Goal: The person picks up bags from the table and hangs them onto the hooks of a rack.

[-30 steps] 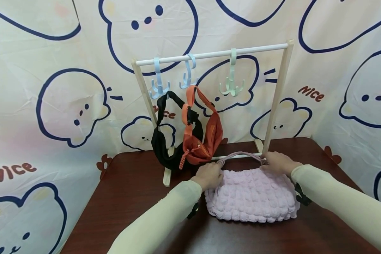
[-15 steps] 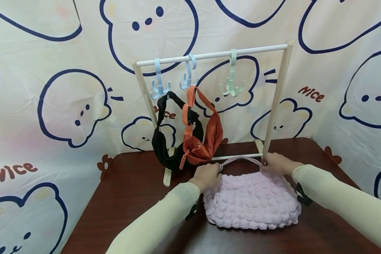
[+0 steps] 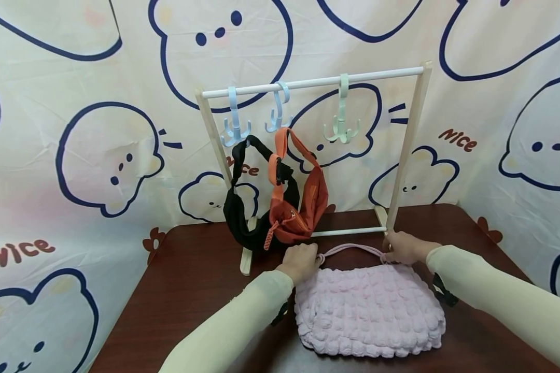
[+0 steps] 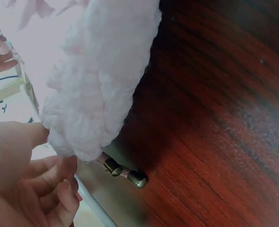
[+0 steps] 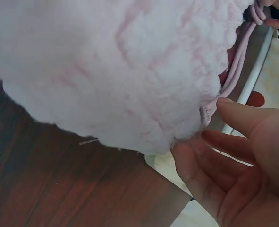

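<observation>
A pale pink, puffy handbag [image 3: 371,311] lies low over the table in front of me in the head view. Its thin pink cord handle [image 3: 352,246] arches behind the top edge. My left hand [image 3: 300,263] pinches the bag's upper left corner where the handle is knotted. At the upper right corner, my right hand [image 3: 406,247] pinches the fabric by the other handle end. Two metal-tipped cord ends [image 4: 138,178] hang out beside the left corner in the left wrist view. Thumb and fingers of the right hand [image 5: 233,156] meet the bag's edge in the right wrist view.
Behind the bag stands a rack with a white top bar [image 3: 308,84] and wooden posts. Two blue hooks [image 3: 234,127] and a green hook [image 3: 342,119] hang there. A black bag [image 3: 238,217] and an orange bag [image 3: 303,207] hang at left. The dark wooden table [image 3: 186,290] lies underneath.
Both hands have drawn the handbag a little toward me, and its front edge sits lower in the head view. The rack and hanging bags have stayed put.
</observation>
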The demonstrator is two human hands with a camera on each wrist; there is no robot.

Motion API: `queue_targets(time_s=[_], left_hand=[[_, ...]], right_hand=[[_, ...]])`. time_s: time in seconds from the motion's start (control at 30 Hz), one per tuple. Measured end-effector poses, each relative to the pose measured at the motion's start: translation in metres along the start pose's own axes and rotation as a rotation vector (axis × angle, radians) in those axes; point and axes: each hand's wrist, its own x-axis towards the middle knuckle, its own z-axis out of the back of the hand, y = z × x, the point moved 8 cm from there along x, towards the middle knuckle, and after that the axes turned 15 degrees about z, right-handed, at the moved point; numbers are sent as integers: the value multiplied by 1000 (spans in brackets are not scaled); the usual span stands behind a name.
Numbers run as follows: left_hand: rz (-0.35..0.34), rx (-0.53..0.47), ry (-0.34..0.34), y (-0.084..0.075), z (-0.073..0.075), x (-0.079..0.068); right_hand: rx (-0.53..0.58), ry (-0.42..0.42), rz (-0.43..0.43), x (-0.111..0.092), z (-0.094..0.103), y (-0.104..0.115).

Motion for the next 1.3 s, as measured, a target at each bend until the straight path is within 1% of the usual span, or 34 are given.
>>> queue_targets(time_s=[0.1, 0.2, 0.3, 0.4, 0.57, 0.83, 0.9, 1.0, 1.13, 1.3], left_hand=[[14, 22, 10, 1, -4, 0], [14, 37, 26, 1, -8, 0], [16, 30, 43, 0, -11, 1], [11, 12, 59, 0, -12, 0], [3, -10, 94, 4, -10, -3], [0, 0, 139, 10, -8, -12], [-4, 0, 150, 12, -7, -14], [-17, 14, 167, 15, -6, -16], [-21, 39, 193, 19, -5, -18], [-17, 74, 220, 24, -6, -20]], right_hand=[[-2, 8, -5, 0, -2, -1], [-35, 16, 12, 1, -4, -1], [-62, 16, 40, 3, -6, 2], [-71, 5, 63, 3, -9, 4], [-91, -24, 92, 4, -10, 7], [-88, -83, 150, 3, -11, 13], [-86, -86, 162, 3, -13, 15], [-77, -83, 160, 4, -15, 17], [-69, -87, 182, 6, -20, 19], [-55, -103, 246, 7, -25, 28]])
